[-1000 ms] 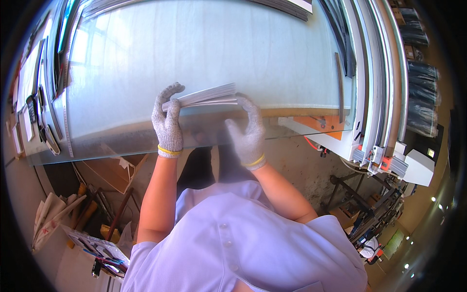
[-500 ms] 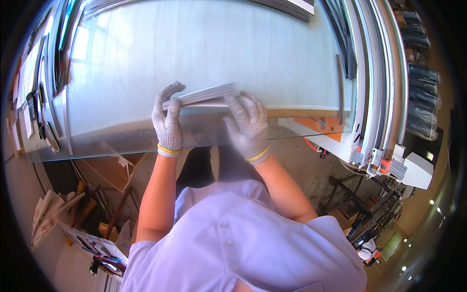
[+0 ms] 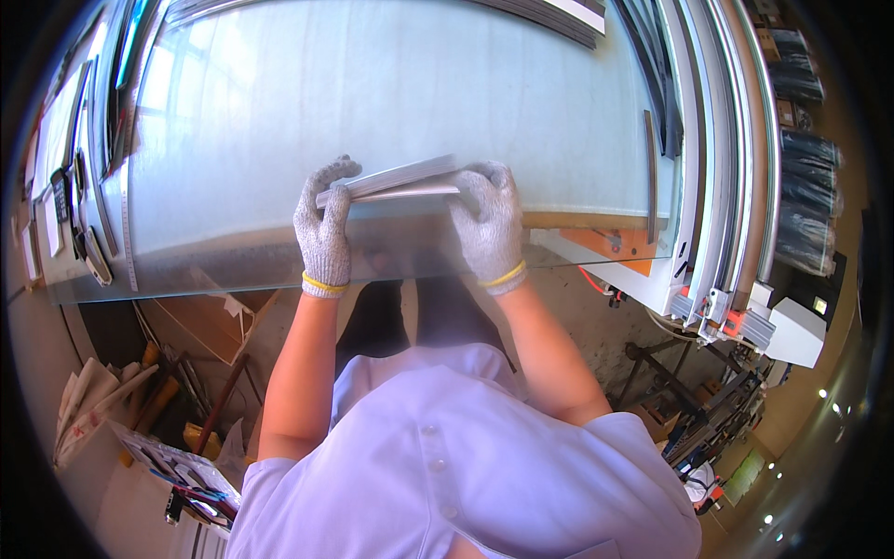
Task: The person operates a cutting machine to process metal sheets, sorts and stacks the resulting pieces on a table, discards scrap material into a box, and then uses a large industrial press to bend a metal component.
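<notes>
A stack of thin, pale flat strips is held above the glass-topped table, tilted up to the right. My left hand, in a grey knitted glove with a yellow cuff, grips the stack's left end between thumb and fingers. The strips fan apart towards the right, with a lower white strip separated from the rest. My right hand, gloved the same way, is at the strips' right ends. Its fingers are bent and its thumb stands apart from them, so it does not close round the stack.
The glass tabletop spreads ahead. Dark strips lie along its far edge. Knives and a ruler lie at the left. A machine with metal rails stands at the right. Rolled sheets lean at lower left.
My right hand has moved slightly right and up, its fingers bending at the strips' ends. The lower strip has parted further from the stack. My left hand keeps its grip.
</notes>
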The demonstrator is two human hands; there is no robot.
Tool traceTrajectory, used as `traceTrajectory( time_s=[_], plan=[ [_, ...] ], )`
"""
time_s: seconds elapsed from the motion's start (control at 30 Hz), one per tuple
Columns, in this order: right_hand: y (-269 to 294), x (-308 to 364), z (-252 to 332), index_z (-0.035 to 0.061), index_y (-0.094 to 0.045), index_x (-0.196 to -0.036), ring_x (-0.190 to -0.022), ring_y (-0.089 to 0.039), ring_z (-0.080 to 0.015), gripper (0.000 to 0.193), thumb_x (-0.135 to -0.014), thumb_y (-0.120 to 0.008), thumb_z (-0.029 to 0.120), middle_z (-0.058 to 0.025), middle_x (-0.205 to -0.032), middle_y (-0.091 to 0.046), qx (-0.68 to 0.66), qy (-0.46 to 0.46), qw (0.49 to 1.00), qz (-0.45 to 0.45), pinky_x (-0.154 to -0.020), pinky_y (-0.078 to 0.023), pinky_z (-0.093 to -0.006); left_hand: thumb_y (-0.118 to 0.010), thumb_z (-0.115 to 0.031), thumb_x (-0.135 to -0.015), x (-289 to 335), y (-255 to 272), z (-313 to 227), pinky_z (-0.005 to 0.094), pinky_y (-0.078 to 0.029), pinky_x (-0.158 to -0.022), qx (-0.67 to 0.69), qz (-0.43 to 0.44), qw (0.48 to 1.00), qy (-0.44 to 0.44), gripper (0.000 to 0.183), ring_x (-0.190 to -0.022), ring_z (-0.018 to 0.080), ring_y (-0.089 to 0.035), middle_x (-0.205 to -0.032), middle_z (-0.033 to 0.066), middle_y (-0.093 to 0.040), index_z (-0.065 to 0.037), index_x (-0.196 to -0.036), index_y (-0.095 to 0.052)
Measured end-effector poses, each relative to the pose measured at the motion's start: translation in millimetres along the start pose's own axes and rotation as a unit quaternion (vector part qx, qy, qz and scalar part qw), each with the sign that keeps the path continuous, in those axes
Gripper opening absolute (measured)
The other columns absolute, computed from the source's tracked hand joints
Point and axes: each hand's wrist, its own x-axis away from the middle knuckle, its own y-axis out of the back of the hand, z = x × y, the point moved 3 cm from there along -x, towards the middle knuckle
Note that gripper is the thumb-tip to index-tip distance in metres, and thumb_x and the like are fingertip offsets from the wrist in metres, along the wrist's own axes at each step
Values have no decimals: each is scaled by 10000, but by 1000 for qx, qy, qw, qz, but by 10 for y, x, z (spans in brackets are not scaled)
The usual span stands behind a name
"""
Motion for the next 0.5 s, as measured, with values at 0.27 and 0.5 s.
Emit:
traceTrajectory(
  time_s=[0.27, 0.5],
  plan=[
    [-241, -258, -186, -15, -655, -912, -936, -600, -290, 141, -777, -694, -18, -142, -971, -595, -121, -40, 991, -37, -810, -488, -347, -651, -113, -874, -103, -47, -42, 307, -464, -938, -40, -17, 998, 34, 331, -1055, 185, -594, -1081, 112, -658, 27, -1170, -601],
    [-324, -459, -357, -35, -634, -882, -807, -629, -298, 149, -785, -712, 48, -159, -895, -638, -108, -99, 989, 19, -736, -497, -353, -664, -67, -882, -248, 137, 217, 298, -512, -821, 53, -8, 985, 162, 315, -893, 156, -621, -1021, 88, -666, 32, -1172, -593]
  ],
)
